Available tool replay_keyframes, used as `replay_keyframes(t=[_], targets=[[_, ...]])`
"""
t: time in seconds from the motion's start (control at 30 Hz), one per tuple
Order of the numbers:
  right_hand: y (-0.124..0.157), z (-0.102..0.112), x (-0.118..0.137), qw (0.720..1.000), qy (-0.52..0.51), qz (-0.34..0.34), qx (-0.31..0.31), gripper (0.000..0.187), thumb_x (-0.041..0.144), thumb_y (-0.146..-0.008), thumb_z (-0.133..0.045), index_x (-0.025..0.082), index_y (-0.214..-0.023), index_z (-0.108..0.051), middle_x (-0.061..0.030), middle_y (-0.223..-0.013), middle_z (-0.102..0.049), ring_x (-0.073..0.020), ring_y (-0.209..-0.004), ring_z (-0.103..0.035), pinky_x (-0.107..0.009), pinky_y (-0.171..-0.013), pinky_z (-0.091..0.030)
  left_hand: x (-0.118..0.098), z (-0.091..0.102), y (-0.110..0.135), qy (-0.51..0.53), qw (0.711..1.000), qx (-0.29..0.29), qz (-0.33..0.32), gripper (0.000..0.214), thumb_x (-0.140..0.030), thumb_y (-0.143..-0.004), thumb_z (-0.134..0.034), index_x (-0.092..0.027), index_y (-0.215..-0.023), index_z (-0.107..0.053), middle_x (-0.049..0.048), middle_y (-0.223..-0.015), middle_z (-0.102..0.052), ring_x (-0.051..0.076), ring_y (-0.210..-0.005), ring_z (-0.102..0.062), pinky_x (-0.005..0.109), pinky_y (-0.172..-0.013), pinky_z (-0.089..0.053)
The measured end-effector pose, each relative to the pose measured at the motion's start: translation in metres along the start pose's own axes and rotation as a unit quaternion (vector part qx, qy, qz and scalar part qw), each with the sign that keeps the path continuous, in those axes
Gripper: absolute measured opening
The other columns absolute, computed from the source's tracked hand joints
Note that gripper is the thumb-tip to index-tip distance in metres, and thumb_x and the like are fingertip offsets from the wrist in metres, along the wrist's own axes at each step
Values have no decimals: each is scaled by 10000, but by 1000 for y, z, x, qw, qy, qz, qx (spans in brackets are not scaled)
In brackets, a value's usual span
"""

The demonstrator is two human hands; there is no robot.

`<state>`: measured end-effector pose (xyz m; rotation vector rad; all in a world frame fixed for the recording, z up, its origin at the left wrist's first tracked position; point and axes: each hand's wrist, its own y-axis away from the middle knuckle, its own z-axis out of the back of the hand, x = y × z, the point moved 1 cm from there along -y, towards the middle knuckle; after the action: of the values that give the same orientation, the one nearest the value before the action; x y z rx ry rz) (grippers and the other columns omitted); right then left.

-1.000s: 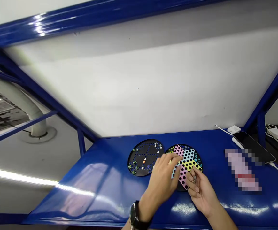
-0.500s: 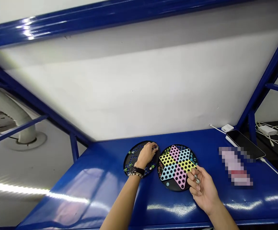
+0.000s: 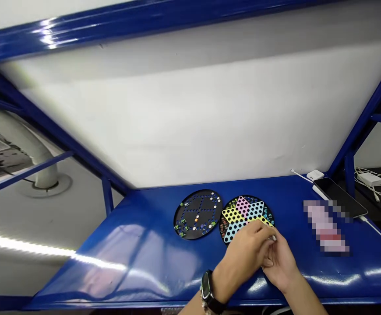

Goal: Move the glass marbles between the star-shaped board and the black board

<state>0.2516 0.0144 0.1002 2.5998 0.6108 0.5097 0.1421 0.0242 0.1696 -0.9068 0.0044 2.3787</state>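
L hand (image 3: 246, 256) + R hand (image 3: 280, 262) meet lower center over my star board (image 3: 239, 212); can't tell if either grip's clenched or holding anything.

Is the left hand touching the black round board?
No, the left hand meets the right hand over the colourful star board, apart from the black round board.

Blue shelf (image 3: 138, 245) — black round board (image 3: 197, 214), coloured star board (image 3: 243, 210), phone (image 3: 340, 197), white charger (image 3: 315, 175).
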Motion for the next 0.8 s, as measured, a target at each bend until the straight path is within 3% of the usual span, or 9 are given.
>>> replay_keyframes(t=[0.1,0.2,0.33,0.4,0.47,0.57,0.7,0.8], targets=[[1,3,-2,998,-22,-4,-63,347,246,-597,-876,191,-702,-550,111,-436,-472,-44,-315,-392,-128,-310,-236,-7,-10,3,-49,999,1,-7,279,-133,-916,-611,-277,-1148,-666,19,-1111,-700,199,-1031,-642,343,-914,-522],[2,3,2,997,4,9,-71,321,278,-648,-858,192,-756,-568,104,-483,-494,-23,-323,-351,-121,-311,-216,-6,-6,7,-54,998,-16,-5,349,-159,-864,-680,-312,-1176,-646,3,-1159,-694,216,-1056,-625,377,-921,-514],[1,-4,14,988,141,65,-25,384,434,-730,-827,194,-719,-528,88,-539,-472,-15,-358,-293,-145,-329,-185,5,4,21,-31,997,-70,8,293,-190,-870,-671,-320,-1132,-664,0,-1145,-697,201,-1040,-638,366,-914,-519],[-2,-10,23,958,252,136,-6,464,546,-782,-771,201,-674,-480,95,-526,-396,-20,-375,-226,-174,-350,-146,20,10,31,-17,992,-121,42,197,-238,-907,-633,-305,-1087,-677,15,-1104,-699,196,-1028,-645,356,-916,-526],[-7,-17,31,892,387,235,1,514,577,-838,-708,211,-629,-413,94,-527,-316,-41,-420,-217,-205,-396,-159,40,17,44,-6,981,-171,90,140,-293,-947,-579,-290,-1043,-681,25,-1058,-702,198,-1015,-651,348,-909,-534],[-20,-26,36,739,574,350,45,503,428,-918,-643,209,-588,-333,63,-557,-307,-80,-513,-285,-246,-494,-217,75,27,64,-13,961,-225,159,174,-353,-966,-527,-277,-1000,-680,28,-1031,-708,215,-1006,-663,357,-900,-543],[-36,-19,27,561,719,385,143,424,270,-946,-581,202,-579,-381,43,-562,-388,-102,-529,-321,-286,-546,-219,116,40,90,-68,934,-264,231,189,-387,-942,-523,-287,-973,-681,12,-1022,-710,235,-1006,-669,382,-912,-548],[-39,0,22,463,759,420,184,326,233,-936,-602,217,-626,-502,11,-651,-522,-137,-611,-429,-294,-600,-284,135,49,108,-105,917,-277,266,211,-412,-933,-510,-299,-1010,-671,11,-1080,-702,246,-1058,-657,408,-948,-540]])
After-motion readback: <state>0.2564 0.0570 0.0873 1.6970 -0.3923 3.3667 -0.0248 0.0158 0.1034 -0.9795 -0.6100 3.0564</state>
